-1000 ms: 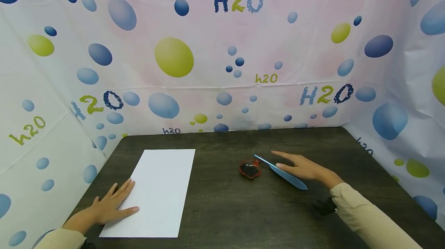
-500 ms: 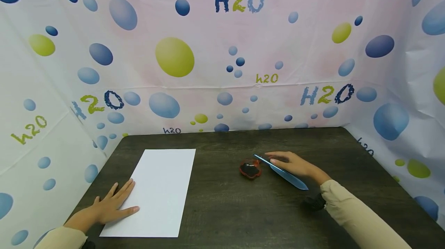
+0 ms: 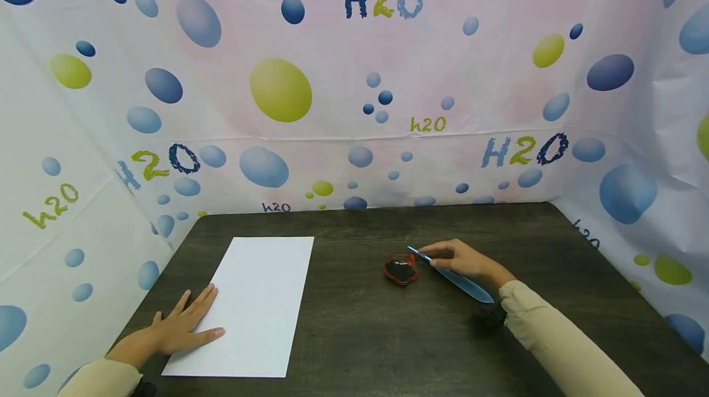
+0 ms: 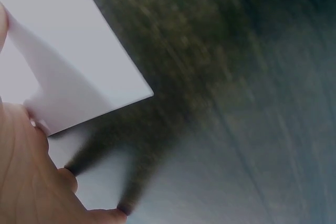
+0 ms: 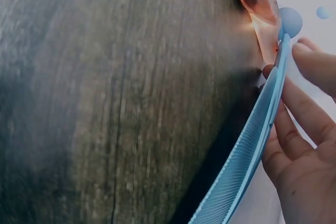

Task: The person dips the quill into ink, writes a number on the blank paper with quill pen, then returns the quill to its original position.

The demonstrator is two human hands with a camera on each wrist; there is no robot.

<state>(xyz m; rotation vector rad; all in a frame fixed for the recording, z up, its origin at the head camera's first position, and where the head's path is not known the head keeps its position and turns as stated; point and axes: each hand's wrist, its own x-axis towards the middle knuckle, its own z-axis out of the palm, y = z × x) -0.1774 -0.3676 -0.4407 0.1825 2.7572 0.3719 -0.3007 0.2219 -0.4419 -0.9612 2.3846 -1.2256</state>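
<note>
A blue feather pen (image 3: pixel 464 285) lies slanted, its thin tip end reaching past a small red see-through dish (image 3: pixel 401 269) with a scalloped edge and dark inside. My right hand (image 3: pixel 466 261) is at the pen's thin shaft; in the right wrist view the shaft (image 5: pixel 284 59) runs between thumb and fingers, with the fingertips behind it. Whether the thumb presses firmly is hard to tell. My left hand (image 3: pixel 176 330) rests with spread fingers on the left edge of a blank white sheet of paper (image 3: pixel 255 304). Its thumb lies over the sheet.
The dark wood-look table (image 3: pixel 354 335) carries everything. Behind it and at both sides hangs a white sheet (image 3: pixel 332 40) printed with blue and green spots and "H2O". A black band shows under my right sleeve (image 3: pixel 543 323).
My right hand has moved left and down onto the feather pen, its fingers closing round the shaft. My left hand, the paper and the red dish stay in place.
</note>
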